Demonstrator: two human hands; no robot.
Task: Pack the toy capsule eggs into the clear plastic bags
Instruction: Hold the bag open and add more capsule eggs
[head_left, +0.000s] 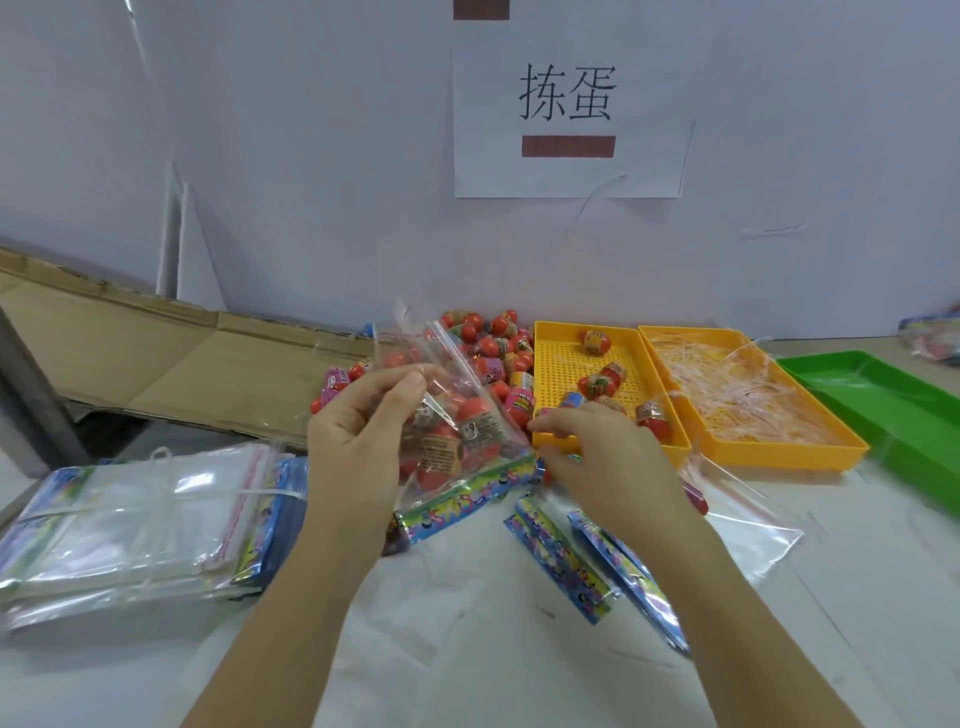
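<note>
My left hand pinches the open top of a clear plastic bag that has a colourful printed strip along its lower edge. Red capsule eggs with labels lie inside it. My right hand is beside the bag at the near edge of a yellow perforated tray, fingers curled; whether it holds an egg is hidden. That tray holds several loose eggs. More eggs are piled behind the bag.
A bundled stack of empty clear bags lies at left. Two flat printed bags lie near my right forearm. A second yellow tray holds clear wrappers, with a green tray at right. Cardboard leans behind.
</note>
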